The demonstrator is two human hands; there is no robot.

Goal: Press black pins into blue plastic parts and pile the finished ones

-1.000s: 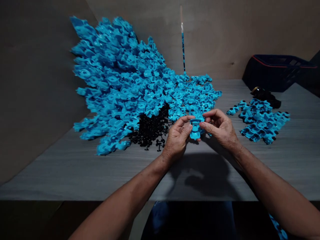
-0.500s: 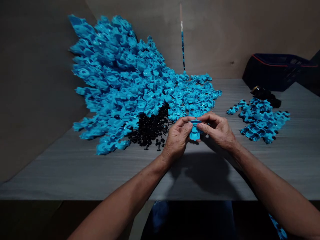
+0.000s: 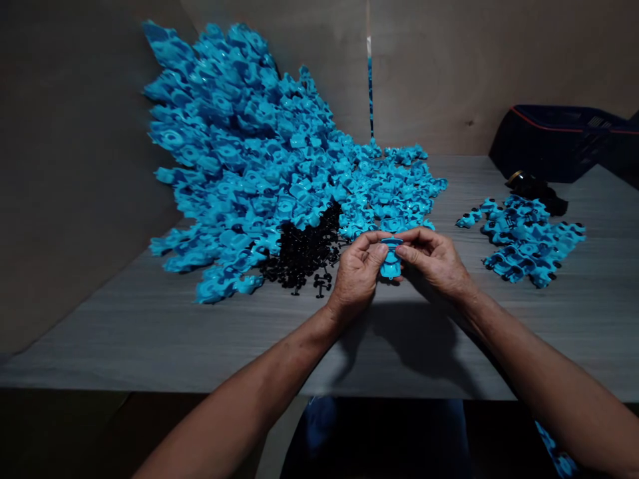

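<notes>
A small blue plastic piece (image 3: 391,265) is held between both hands above the front half of the table. My left hand (image 3: 360,266) pinches its left side with thumb and fingers. On its right side, my right hand (image 3: 433,258) grips it the same way, thumb on the upper part. Behind and to the left rises a large heap of blue plastic pieces (image 3: 239,133). Small black axle-like parts with wheels (image 3: 304,253) lie piled left of my left hand. Blue pieces fitted with black wheels (image 3: 532,233) form a group on the right.
A dark case with a red line (image 3: 554,143) stands at the back right of the grey table (image 3: 150,332). Just in front of it lies a black object with a gold-coloured band (image 3: 542,193). Wooden panels (image 3: 449,80) stand behind and at the left.
The view has shifted slightly, so the heap and table appear a little displaced. Both hands keep hold of the blue piece in nearly the same pose.
</notes>
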